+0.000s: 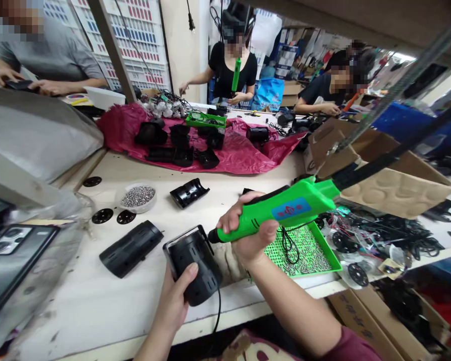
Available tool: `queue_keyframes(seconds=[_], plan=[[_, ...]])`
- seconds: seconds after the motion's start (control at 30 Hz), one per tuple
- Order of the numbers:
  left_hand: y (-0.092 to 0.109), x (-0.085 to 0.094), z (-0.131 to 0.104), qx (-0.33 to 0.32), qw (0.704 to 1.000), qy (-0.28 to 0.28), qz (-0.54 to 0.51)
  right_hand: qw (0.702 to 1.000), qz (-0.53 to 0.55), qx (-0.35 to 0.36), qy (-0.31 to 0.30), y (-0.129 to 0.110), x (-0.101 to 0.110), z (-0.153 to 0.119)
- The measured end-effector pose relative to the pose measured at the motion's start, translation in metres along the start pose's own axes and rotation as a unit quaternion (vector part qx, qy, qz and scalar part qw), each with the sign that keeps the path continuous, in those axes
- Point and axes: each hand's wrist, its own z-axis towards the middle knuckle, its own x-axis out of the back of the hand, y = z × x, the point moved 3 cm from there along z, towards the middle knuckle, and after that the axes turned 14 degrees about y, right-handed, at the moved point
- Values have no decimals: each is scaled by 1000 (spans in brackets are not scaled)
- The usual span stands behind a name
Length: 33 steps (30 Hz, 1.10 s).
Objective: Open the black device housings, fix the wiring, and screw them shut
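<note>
Near the table's front edge my left hand (pixel 176 296) grips a black cylindrical housing (pixel 197 273), its thumb on the side. The housing has a metal bracket at its top and a black cable hanging down. My right hand (pixel 250 230) is wrapped round a green electric screwdriver (pixel 281 208), which lies nearly level. The screwdriver's black tip meets or nearly meets the bracket's right side; the exact contact is too small to tell. Left of the housing lies another black cylinder (pixel 131 248). Behind it sits an open black half shell (pixel 189 193).
A bowl of screws (pixel 139 196) stands at the left, near black discs (pixel 102 215). Right are a green screw tray (pixel 336 258), wired parts (pixel 346 240) and a cardboard box (pixel 398 185). Pink plastic (pixel 244 155) bears black parts. Several people work beyond.
</note>
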Motion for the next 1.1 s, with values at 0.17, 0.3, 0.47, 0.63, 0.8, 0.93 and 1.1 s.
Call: queue_keyframes(seconds=[0.17, 0.3, 0.47, 0.63, 0.8, 0.93, 1.1], plan=[[4, -8, -6, -24, 999, 4, 22, 995, 43, 89, -24, -48, -10, -10], [5, -12, -4, -75, 996, -25, 53, 988, 84, 58, -120, -55, -24, -26], [5, -10, 3, -105, 991, -19, 79, 986, 63, 11, -152, -17, -32, -31], [8, -12, 4, -52, 996, -45, 64, 981, 74, -71, -166, 6, -49, -18], [8, -10, 5, -27, 996, -52, 72, 965, 51, -101, -236, 14, -66, -8], [8, -11, 8, -41, 996, -55, 62, 974, 99, -68, -193, 19, -54, -14], [10, -13, 7, -67, 994, -47, 69, 982, 110, 52, -141, 1, -32, -21]])
